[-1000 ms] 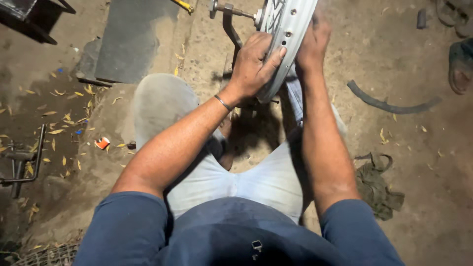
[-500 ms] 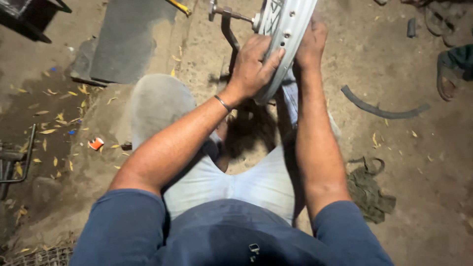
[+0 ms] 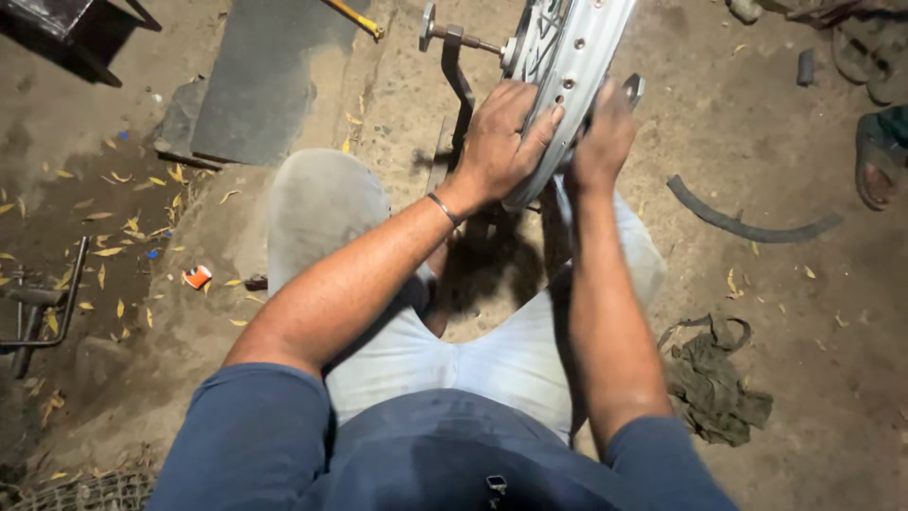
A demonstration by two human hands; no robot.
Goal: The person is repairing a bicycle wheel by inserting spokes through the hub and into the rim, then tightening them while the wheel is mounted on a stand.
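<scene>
A silver spoked wheel rim stands upright in a dark metal stand on the dirt ground in front of me. My left hand wraps over the near part of the rim from the left, fingers curled on its outer face. On the rim's right side, my right hand presses against it, with a small metal tool tip showing above the fingers. I sit with my knees apart in light trousers, the stand between them.
A grey flat slab lies at the upper left. A curved strip of black rubber and a crumpled olive rag lie on the right. Sandals sit at the far right. A metal frame stands at the left edge.
Both hands stay on the rim at about the same spot. The view has shifted slightly, and the left fingers curl further over the rim.
</scene>
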